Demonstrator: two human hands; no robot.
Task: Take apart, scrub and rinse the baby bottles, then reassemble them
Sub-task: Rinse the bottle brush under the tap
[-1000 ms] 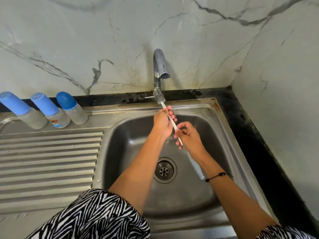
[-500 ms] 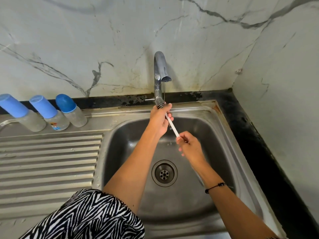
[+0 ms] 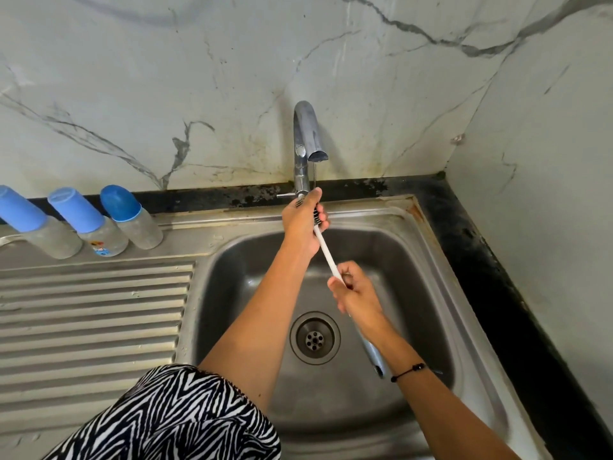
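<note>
From the head camera I look down into the steel sink, where both of my hands work on one bottle brush. My left hand sits right under the tap, with its fingers curled round the dark bristle end of the brush; a few bristles poke out beside the fingertips and at the back of the fist. A thin trickle of water falls from the spout onto this hand. The white handle runs down and to the right from that fist, slanting over the basin. My right hand grips the lower end of the handle, fingers wrapped tight, thumb on top; I cannot tell how much handle lies inside the fist. A black cord bracelet circles the right wrist. Below the hands, the drain sits in the basin floor.

The three baby bottles stand well apart from the hands, in a row at the back of the drainboard on the left, just beside one another, each with its blue cap on.
</note>
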